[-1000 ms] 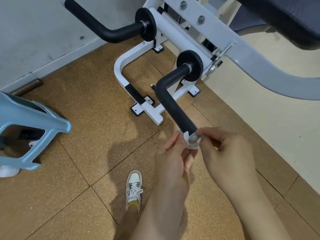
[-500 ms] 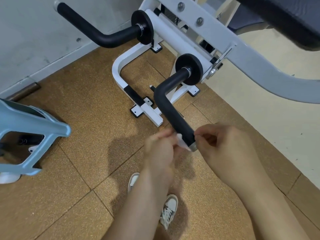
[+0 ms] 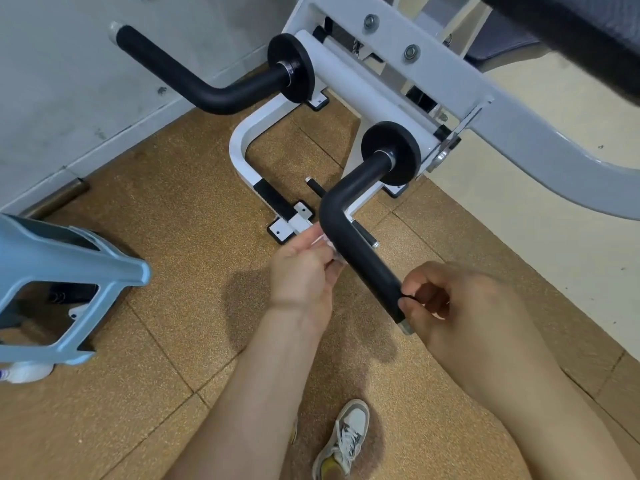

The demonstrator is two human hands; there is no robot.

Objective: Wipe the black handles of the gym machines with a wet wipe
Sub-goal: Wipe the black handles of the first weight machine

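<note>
A bent black foam handle point(image 3: 360, 251) sticks out of the white gym machine point(image 3: 388, 81) toward me. My left hand point(image 3: 304, 271) pinches a small white wet wipe point(image 3: 330, 247) against the handle's left side, just below the bend. My right hand point(image 3: 460, 306) grips the handle's lower end with curled fingers, next to the metal end cap point(image 3: 406, 329). A second black handle point(image 3: 194, 81) reaches left toward the wall, untouched.
A light blue machine frame point(image 3: 69, 268) stands at the left. The white base tube point(image 3: 252, 157) and its feet sit on the cork floor below the handles. A grey arm point(image 3: 554, 150) and dark pad point(image 3: 571, 39) hang at upper right. My shoe point(image 3: 346, 441) is below.
My left hand slid the wipe up the handle from the end cap toward the bend. My right hand stayed at the handle's lower end and closed round it.
</note>
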